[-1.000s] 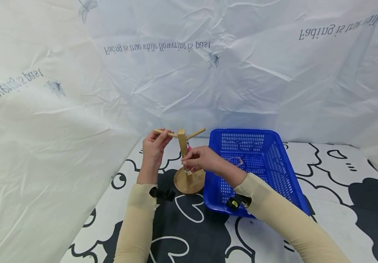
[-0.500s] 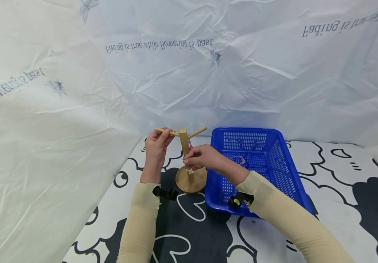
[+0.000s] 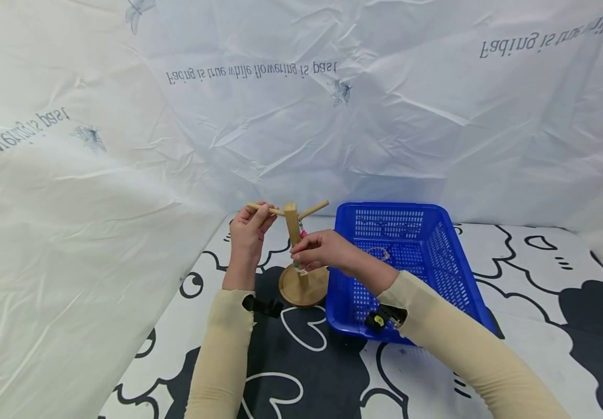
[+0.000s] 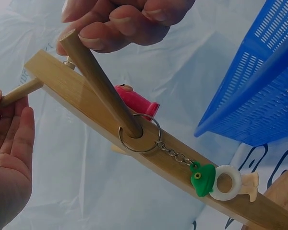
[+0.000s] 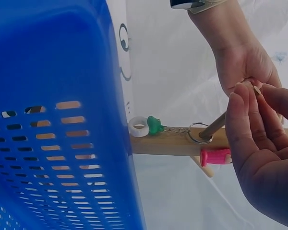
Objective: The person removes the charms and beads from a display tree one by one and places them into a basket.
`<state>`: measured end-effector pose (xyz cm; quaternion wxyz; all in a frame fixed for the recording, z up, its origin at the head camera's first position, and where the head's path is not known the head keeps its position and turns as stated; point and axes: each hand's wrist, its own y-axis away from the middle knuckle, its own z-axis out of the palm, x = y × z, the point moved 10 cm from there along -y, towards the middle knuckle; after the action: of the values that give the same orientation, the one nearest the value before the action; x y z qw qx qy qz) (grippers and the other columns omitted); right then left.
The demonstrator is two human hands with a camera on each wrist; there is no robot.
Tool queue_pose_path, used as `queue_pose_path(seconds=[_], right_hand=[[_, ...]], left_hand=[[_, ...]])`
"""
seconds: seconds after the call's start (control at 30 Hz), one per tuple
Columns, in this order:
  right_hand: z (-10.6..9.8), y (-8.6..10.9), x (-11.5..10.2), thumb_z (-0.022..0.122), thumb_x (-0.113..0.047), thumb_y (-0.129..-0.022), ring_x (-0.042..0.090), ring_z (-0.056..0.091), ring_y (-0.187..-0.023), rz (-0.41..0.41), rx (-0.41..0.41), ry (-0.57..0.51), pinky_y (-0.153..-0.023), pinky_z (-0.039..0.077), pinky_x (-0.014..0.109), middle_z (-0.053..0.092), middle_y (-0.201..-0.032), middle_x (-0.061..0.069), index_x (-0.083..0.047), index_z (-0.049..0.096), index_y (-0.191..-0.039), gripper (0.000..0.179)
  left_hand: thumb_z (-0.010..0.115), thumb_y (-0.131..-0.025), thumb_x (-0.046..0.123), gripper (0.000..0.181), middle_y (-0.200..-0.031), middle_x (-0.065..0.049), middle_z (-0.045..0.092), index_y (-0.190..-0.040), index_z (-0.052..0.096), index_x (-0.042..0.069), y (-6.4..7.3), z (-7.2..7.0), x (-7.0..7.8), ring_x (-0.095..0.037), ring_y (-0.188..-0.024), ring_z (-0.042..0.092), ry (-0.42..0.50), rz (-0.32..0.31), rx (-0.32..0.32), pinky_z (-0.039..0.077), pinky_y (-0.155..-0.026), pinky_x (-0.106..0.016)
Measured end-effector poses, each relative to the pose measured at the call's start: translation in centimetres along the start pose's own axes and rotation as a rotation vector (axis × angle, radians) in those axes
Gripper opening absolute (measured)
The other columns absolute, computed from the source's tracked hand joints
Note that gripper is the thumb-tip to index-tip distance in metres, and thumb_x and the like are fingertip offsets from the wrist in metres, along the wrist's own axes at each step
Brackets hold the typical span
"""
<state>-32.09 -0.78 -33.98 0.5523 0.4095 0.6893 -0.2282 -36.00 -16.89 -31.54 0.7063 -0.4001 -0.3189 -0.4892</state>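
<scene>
A wooden peg stand (image 3: 292, 227) rises upright from its round base. My left hand (image 3: 246, 237) pinches the peg that points left. The fingers of my right hand (image 3: 319, 250) are curled about the end of the near peg (image 4: 98, 79). A keychain with a green frog head (image 4: 203, 179), a white ring body and pale legs hangs from that peg. Its metal split ring (image 4: 158, 129) sits round the peg's base. A pink keychain figure (image 4: 139, 103) hangs on the far side, below the back-right peg (image 3: 314, 208); the post partly hides it.
A blue perforated basket (image 3: 453, 250) stands right of the stand, close to its base. A small clear ring-like item (image 3: 384, 254) lies inside it. White sheeting (image 3: 301, 145) hangs behind and at the left. A black-and-white patterned cloth (image 3: 312, 378) covers the table.
Both hands stay almost in place at the stand. The keychain beneath my right hand has shifted slightly, and its green part now shows. The view has moved a little.
</scene>
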Motion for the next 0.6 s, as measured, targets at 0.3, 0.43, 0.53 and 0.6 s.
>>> queue_pose_path(seconds=[0.3,0.43,0.53,0.6], right_hand=[[-1.1,0.1,-0.1,0.064,-0.018,-0.102,0.035,0.069,-0.113,0.036,0.049,0.02,-0.091,0.064,0.037,0.07,-0.123,0.018,-0.003,0.07,-0.121,0.025],[-1.7,0.1,0.5,0.064,-0.017,-0.102,0.03,0.069,-0.116,0.077,0.116,0.027,-0.096,0.063,0.04,0.069,-0.128,0.017,-0.003,0.069,-0.123,0.026],[-1.9,0.1,1.1,0.064,-0.014,-0.101,0.031,0.067,-0.12,0.109,0.145,0.024,-0.102,0.061,0.043,0.068,-0.131,0.018,-0.002,0.068,-0.126,0.028],[-2.0,0.0,1.4,0.063,-0.013,-0.101,0.032,0.066,-0.122,0.125,0.157,0.026,-0.104,0.06,0.044,0.067,-0.132,0.019,-0.001,0.068,-0.127,0.029]], left_hand=[[0.056,-0.102,-0.004,0.027,-0.085,0.003,0.074,-0.086,0.069,0.014,-0.1,-0.2,-0.1,-0.007,-0.085,0.075,-0.004,-0.014,0.008,0.064,-0.082,-0.02],[0.056,-0.102,-0.003,0.027,-0.085,0.003,0.074,-0.087,0.069,0.014,-0.1,-0.2,-0.1,-0.007,-0.085,0.075,-0.005,-0.019,0.009,0.064,-0.084,-0.021],[0.056,-0.102,-0.003,0.026,-0.086,0.004,0.074,-0.088,0.069,0.014,-0.1,-0.2,-0.1,-0.006,-0.086,0.075,-0.013,-0.023,0.009,0.064,-0.087,-0.023],[0.057,-0.102,-0.002,0.025,-0.087,0.004,0.075,-0.088,0.07,0.015,-0.2,-0.2,-0.2,-0.006,-0.086,0.075,-0.019,-0.029,0.008,0.064,-0.089,-0.024]])
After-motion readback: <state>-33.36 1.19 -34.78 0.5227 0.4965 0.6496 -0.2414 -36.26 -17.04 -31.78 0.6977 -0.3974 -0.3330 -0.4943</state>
